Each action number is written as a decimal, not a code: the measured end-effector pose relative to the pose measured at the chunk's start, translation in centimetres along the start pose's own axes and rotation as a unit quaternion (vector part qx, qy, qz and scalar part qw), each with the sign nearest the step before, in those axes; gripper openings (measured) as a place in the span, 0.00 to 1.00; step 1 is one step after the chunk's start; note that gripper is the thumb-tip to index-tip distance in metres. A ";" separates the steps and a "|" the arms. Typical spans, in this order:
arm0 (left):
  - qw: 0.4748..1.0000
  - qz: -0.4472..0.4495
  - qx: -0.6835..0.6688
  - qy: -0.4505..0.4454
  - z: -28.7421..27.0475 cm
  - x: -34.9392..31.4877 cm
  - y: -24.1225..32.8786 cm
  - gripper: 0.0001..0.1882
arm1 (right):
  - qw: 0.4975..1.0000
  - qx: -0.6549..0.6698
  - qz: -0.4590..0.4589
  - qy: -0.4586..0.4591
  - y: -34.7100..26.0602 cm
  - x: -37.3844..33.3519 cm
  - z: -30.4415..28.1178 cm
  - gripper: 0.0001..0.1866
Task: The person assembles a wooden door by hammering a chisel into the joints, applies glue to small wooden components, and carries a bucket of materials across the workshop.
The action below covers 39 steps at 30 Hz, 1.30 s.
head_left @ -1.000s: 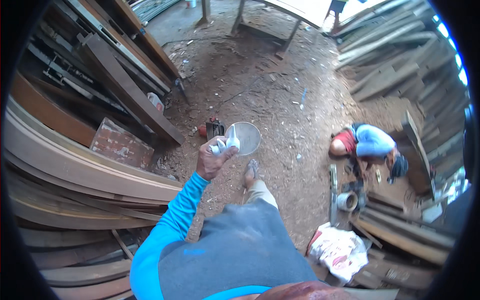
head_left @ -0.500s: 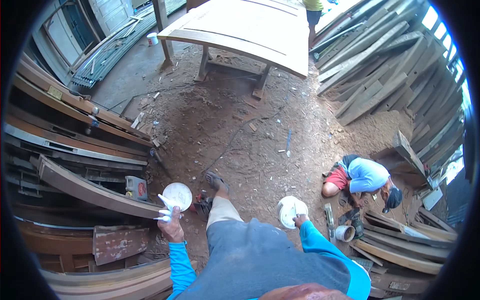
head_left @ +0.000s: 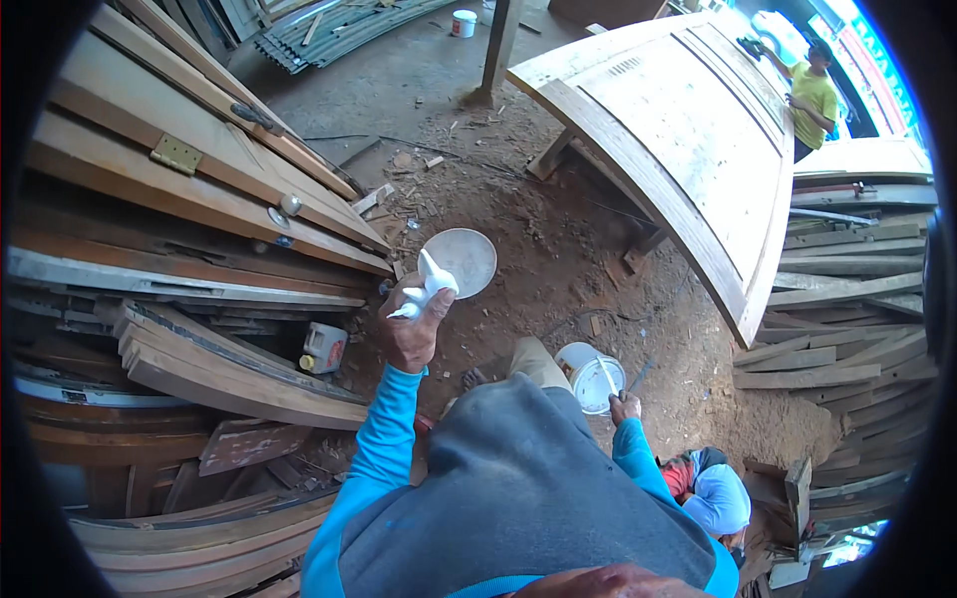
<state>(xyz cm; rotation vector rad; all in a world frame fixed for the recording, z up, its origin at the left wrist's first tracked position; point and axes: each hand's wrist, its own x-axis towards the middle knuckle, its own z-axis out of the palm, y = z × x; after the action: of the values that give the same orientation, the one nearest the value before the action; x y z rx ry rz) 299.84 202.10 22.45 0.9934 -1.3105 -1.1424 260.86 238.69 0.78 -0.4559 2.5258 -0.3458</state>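
Note:
My left hand (head_left: 411, 334) is raised in front of me, closed around white plastic bottles (head_left: 435, 283) with pointed nozzles. A round, pale, shallow container or lid (head_left: 471, 263) shows just beyond the fingers; whether they grip it too is hidden. On the other side, my right hand (head_left: 625, 407) is closed at the near edge of a white bucket (head_left: 580, 367). A pale strip (head_left: 607, 377) runs from that hand across the bucket's mouth; I cannot tell if it is the handle or a stick.
A wooden door panel (head_left: 688, 130) lies on trestles ahead, with a person in yellow (head_left: 815, 100) at its far side. Another person (head_left: 716, 496) crouches at lower right. Stacked doors and timber (head_left: 239, 384) line the left; planks (head_left: 857, 269) fill the right. A jerrycan (head_left: 325, 348) stands left.
My view has turned right and I have moved forward, closer to the door panel. Both hands have carried the bottles and the bucket along. The person in yellow now shows more fully.

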 end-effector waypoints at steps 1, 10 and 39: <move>1.000 0.004 -0.006 0.007 0.3 2.1 -0.4 0.16 | 0.998 0.012 0.030 -0.045 -2.8 1.6 0.7 0.25; 0.997 -0.033 0.005 0.075 1.1 17.7 -5.2 0.14 | 0.932 -0.284 -0.092 -0.208 -14.8 17.2 10.5 0.26; 0.990 -0.079 0.053 0.109 3.8 76.3 -15.4 0.15 | 0.985 -0.148 -0.052 -0.069 -69.8 41.4 15.3 0.21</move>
<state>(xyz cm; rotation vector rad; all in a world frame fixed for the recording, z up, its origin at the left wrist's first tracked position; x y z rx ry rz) 289.85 124.84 22.27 1.2815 -1.1414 -1.0571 253.81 156.87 -7.80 -0.7013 2.4292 0.0256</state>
